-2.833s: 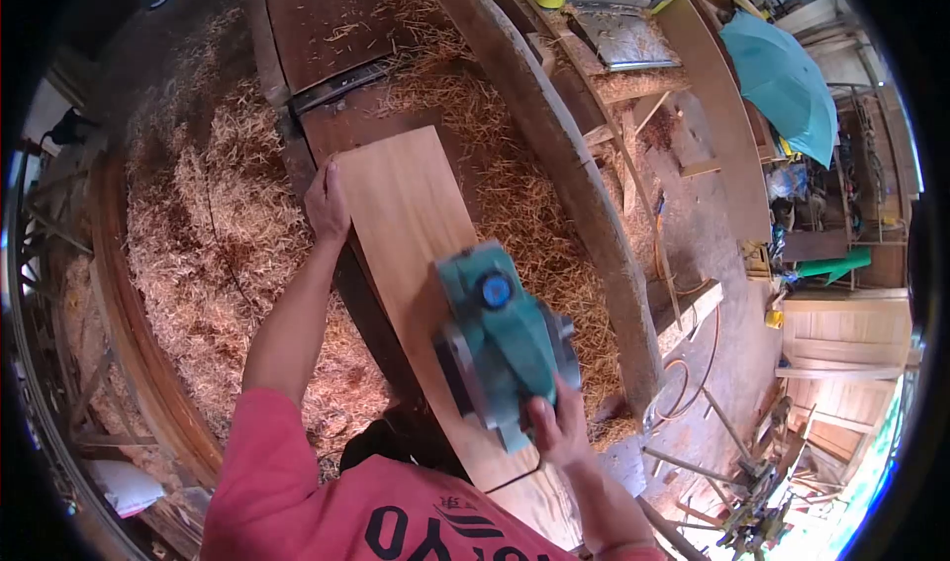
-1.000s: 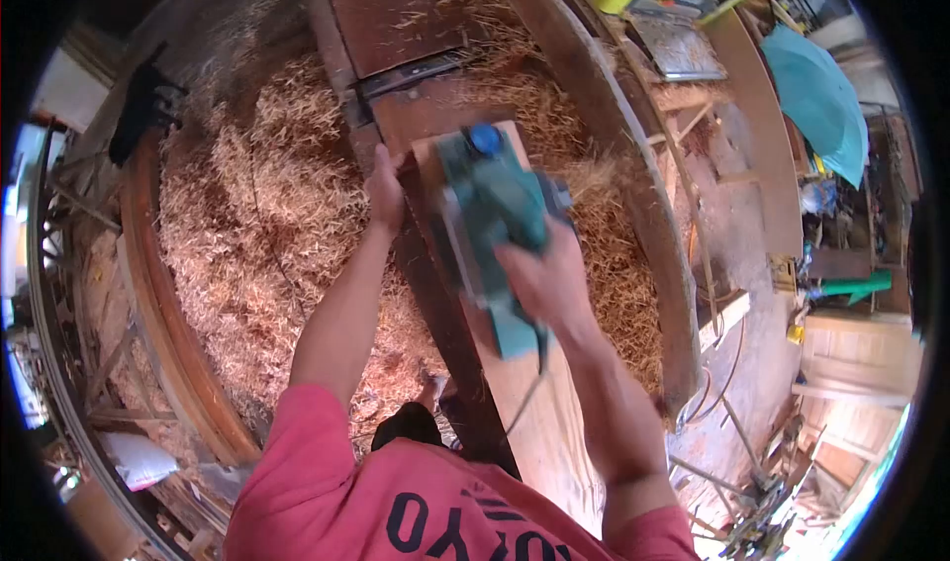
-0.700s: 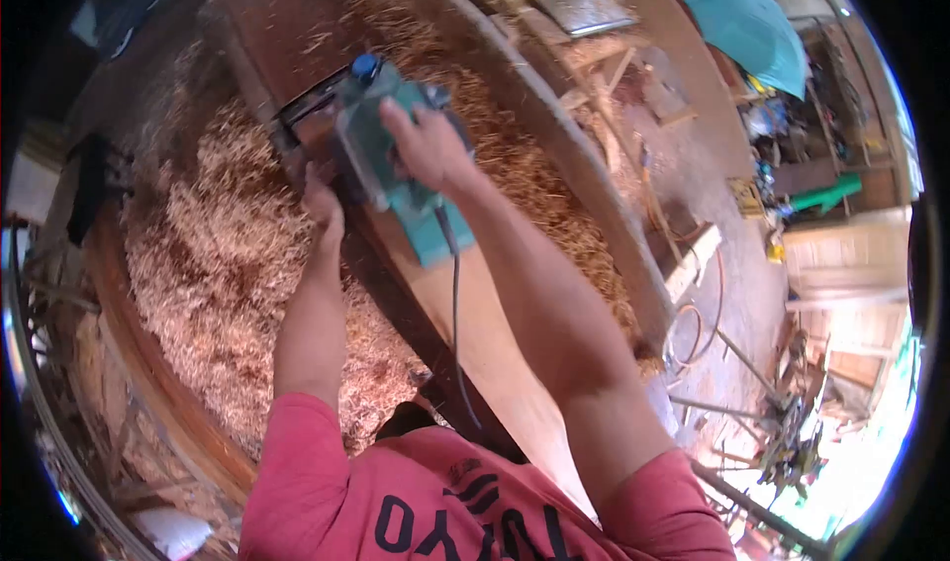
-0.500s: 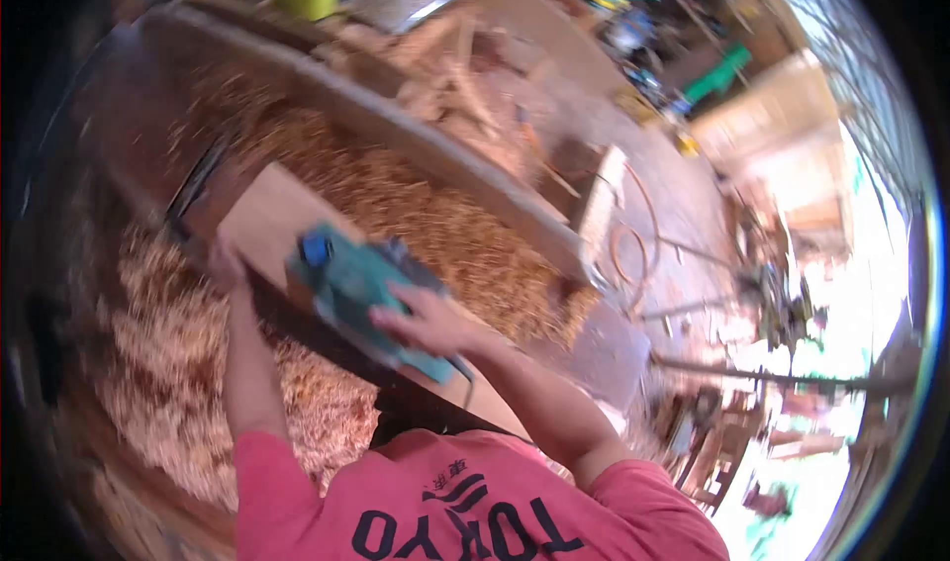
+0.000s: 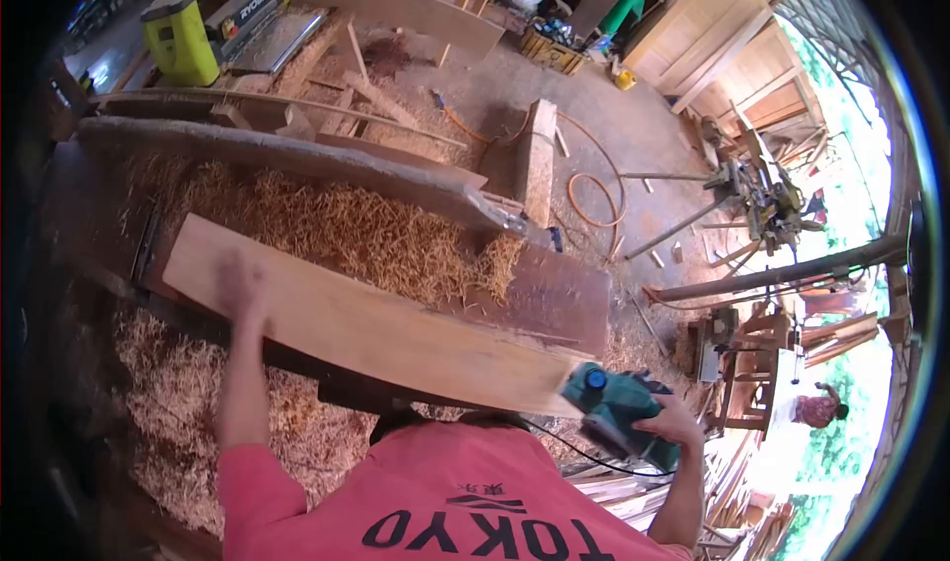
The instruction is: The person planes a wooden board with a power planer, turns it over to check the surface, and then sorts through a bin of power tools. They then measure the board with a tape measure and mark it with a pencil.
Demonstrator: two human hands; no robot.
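Observation:
A long, pale wooden board (image 5: 396, 321) lies slantwise in front of me. My left hand (image 5: 240, 289), blurred, rests on its left part with the fingers stretched out over the surface. At the board's right end sits a teal electric hand planer (image 5: 612, 408) with a blue knob. My right hand (image 5: 673, 422) is wrapped round the planer's rear handle. The planer's front is over the board end, and its back reaches past it. A dark power cord (image 5: 584, 454) trails from it towards my body.
Curly wood shavings (image 5: 356, 239) heap behind the board, and more shavings (image 5: 178, 403) lie below left. A green RYOBI machine (image 5: 183, 42) stands at the back left. An orange hose (image 5: 594, 200) coils on the floor. Another person (image 5: 819, 410) is far off at the right.
The planer, with my right hand on it, has moved from the board's middle to its right end. My left hand has moved from the board's left edge onto its top. The view has turned.

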